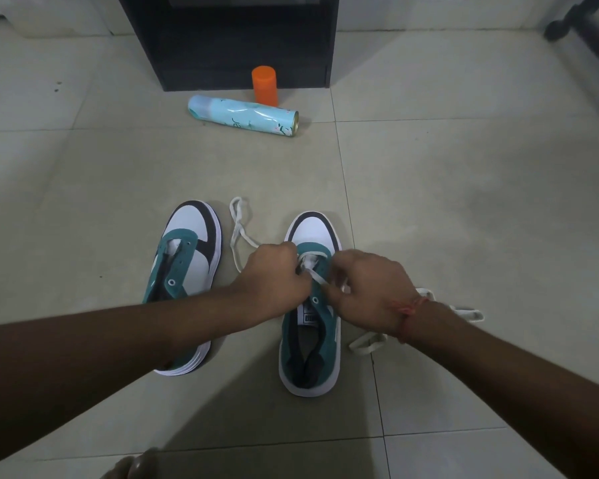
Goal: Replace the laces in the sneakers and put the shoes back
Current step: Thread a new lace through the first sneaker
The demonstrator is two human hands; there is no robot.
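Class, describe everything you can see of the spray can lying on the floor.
The spray can is a slim cylinder with a glossy pale-blue printed wrap that catches the light. It lies on its side on the tiled floor, its metal base rim pointing right and its pale cap end left. It rests in front of the dark cabinet, with the upright orange cap just behind it; whether they touch is unclear.

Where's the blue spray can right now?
In the head view, the blue spray can lies on its side on the floor, ahead of both sneakers, just in front of the orange cap and the dark cabinet.

Two teal-and-white sneakers stand side by side on the floor, white lace between them.
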